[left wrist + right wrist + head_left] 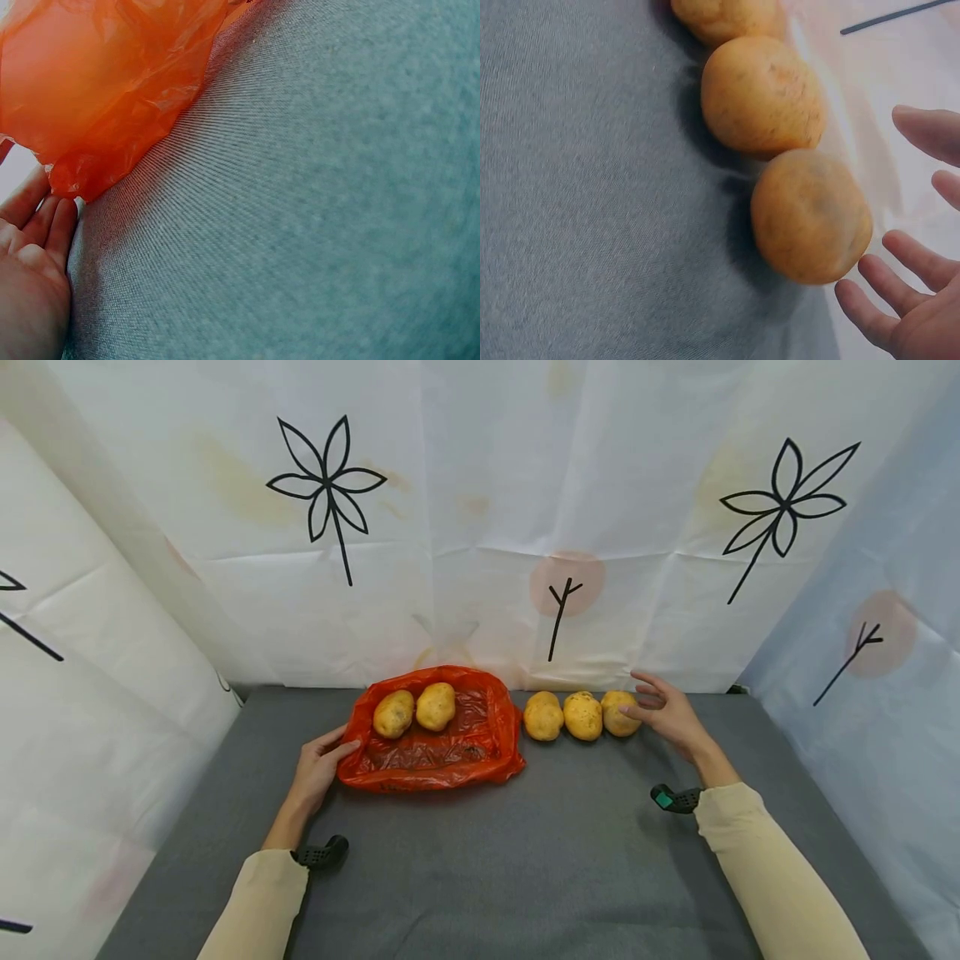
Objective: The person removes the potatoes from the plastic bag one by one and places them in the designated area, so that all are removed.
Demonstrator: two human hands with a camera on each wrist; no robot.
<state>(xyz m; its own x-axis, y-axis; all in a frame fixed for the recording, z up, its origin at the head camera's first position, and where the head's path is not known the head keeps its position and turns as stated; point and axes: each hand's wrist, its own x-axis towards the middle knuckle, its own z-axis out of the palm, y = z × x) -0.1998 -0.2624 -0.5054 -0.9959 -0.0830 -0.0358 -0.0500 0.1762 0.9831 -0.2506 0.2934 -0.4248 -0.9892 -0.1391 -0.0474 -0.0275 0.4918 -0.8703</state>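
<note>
A red plastic bag (480, 768) lies spread with its mouth up, and two potatoes (393, 714) sit inside it toward the back left. My left hand (318, 768) holds the bag's left edge; in the left wrist view its fingers (60, 225) meet the bag's crumpled corner (79, 176). To the right of the bag, three potatoes stand in a row: a left one (543, 717), a middle one (582, 716) and a right one (620, 713). My right hand (671, 718), fingers spread, is at the right potato's outer side, its fingertips close to the skin (810, 217).
Grey cloth (525, 877) covers the table. A white patterned curtain (480, 527) rises right behind the bag and the row of potatoes, and more cloth hangs along both sides. Dark wrist devices (322, 853) show at both sleeves.
</note>
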